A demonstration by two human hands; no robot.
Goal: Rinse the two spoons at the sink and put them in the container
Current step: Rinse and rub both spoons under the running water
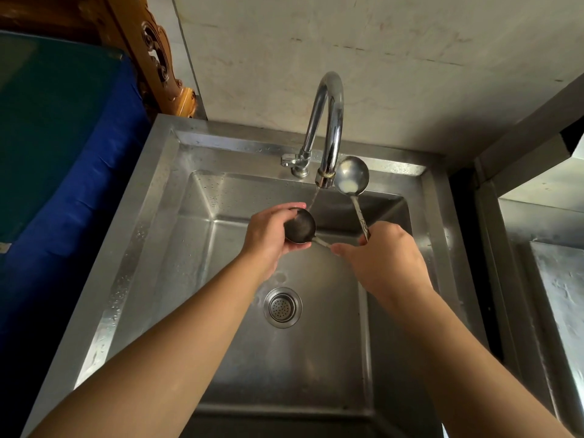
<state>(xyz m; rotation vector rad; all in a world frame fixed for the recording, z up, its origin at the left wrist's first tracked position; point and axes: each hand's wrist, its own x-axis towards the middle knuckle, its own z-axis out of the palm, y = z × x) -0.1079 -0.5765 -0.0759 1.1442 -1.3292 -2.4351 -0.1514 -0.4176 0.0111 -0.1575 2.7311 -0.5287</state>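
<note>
Under the faucet (328, 128), the left hand (268, 238) is cupping one spoon's bowl (300, 225) in the stream, fingers curled, while the right hand (384, 257) is pinching both handles, the second spoon (351, 176) waiting beside the spout; rotating the bowl should rinse it fully.

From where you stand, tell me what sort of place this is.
Probably a kitchen wash-up area: a steel sink with a drain strainer, a curved tap running water, and both hands rinsing spoons under it.

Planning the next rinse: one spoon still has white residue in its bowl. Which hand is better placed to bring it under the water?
The right hand. It already grips the handle of the soiled spoon, whose bowl sits just beside the faucet spout. The left hand is busy cupping the other spoon under the stream.
</note>
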